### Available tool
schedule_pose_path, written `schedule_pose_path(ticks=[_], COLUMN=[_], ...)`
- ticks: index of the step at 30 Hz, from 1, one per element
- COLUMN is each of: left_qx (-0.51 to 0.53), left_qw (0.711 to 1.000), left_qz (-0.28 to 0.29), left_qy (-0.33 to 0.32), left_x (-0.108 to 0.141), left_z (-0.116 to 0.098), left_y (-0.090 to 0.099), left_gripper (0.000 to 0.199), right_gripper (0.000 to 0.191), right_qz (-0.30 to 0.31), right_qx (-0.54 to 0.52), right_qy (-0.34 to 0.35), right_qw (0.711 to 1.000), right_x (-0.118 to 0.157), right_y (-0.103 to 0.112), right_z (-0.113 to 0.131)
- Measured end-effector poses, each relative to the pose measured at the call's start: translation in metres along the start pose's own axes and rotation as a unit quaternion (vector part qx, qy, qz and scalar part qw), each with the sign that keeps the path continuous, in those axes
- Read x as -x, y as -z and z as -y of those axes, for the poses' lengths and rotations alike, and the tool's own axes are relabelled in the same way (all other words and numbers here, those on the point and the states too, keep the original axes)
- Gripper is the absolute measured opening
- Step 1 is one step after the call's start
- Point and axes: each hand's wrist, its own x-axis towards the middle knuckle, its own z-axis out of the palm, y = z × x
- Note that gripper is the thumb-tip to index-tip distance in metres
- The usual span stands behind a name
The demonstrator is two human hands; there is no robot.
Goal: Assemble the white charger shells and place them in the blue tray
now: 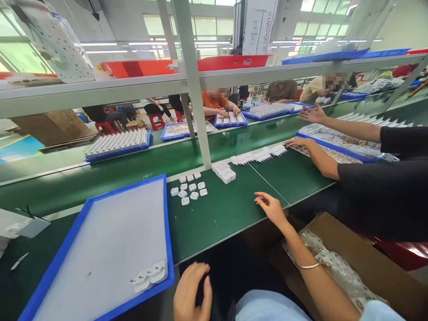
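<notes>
My left hand [193, 292] is low in the view, just off the table's front edge and right of the tray's near corner. Its fingers are bent, with a gap to the thumb and nothing between them. Over the table edge, my right hand [272, 208] has loosely curved fingers and holds nothing visible. A blue-rimmed tray [170, 243] with a white lining lies at left, with a few white pieces [149, 276] in its near right corner. Several small white square cases [192, 187] are scattered on the green tabletop [230, 214]. Beyond my right hand is a stack of white blocks [224, 172].
A row of thin white pieces [259, 155] lies along the back. At right, a co-worker's hands [312, 115] are near a loaded blue tray [337, 145]. A shelf post [197, 98] rises at the back edge. An open cardboard box [361, 254] with bagged items stands below right.
</notes>
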Motion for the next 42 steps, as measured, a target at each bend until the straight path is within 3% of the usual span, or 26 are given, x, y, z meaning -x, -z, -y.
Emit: schedule_pose_path(ticks=[4, 8, 11, 14, 16, 20, 23, 26, 32, 42], left_qx=[-0.085, -0.229, -0.274, -0.297, -0.302, -0.290, -0.290, -0.290, -0.279, -0.235], left_qw=[0.994, 0.966, 0.950, 0.946, 0.946, 0.951, 0.951, 0.952, 0.955, 0.971], left_qz=[0.061, 0.117, 0.148, 0.133, 0.120, 0.111, 0.104, 0.095, 0.094, 0.048], left_qy=[-0.020, 0.016, 0.005, -0.005, -0.008, -0.003, -0.005, -0.016, -0.030, 0.006], left_x=[-0.059, -0.086, -0.080, -0.075, -0.077, -0.082, -0.080, -0.076, -0.074, -0.070], left_z=[-0.016, -0.015, -0.012, -0.007, -0.004, -0.002, 0.000, 0.005, 0.011, 0.009], left_y=[-0.057, -0.082, -0.082, -0.081, -0.082, -0.085, -0.085, -0.086, -0.090, -0.105], left_gripper=[0.040, 0.064, 0.067, 0.069, 0.070, 0.070, 0.069, 0.069, 0.072, 0.069], right_gripper=[0.034, 0.031, 0.027, 0.030, 0.030, 0.032, 0.039, 0.039, 0.039, 0.037], right_qz=[-0.034, -0.034, -0.002, 0.078, 0.107, 0.061, 0.024, 0.020, -0.003, 0.010], right_qx=[0.024, 0.039, 0.054, 0.079, 0.095, 0.170, 0.224, 0.270, 0.326, 0.372], right_qy=[0.008, 0.043, 0.081, 0.083, 0.069, 0.033, 0.011, -0.017, -0.067, -0.098], right_qw=[0.999, 0.998, 0.995, 0.990, 0.987, 0.983, 0.974, 0.962, 0.943, 0.923], right_x=[0.000, 0.013, 0.021, 0.006, -0.024, -0.117, -0.179, -0.212, -0.224, -0.223], right_y=[-0.013, -0.022, -0.018, -0.009, -0.003, 0.001, -0.014, -0.036, -0.066, -0.073], right_z=[-0.015, -0.019, -0.020, -0.013, -0.003, 0.030, 0.053, 0.066, 0.066, 0.069])
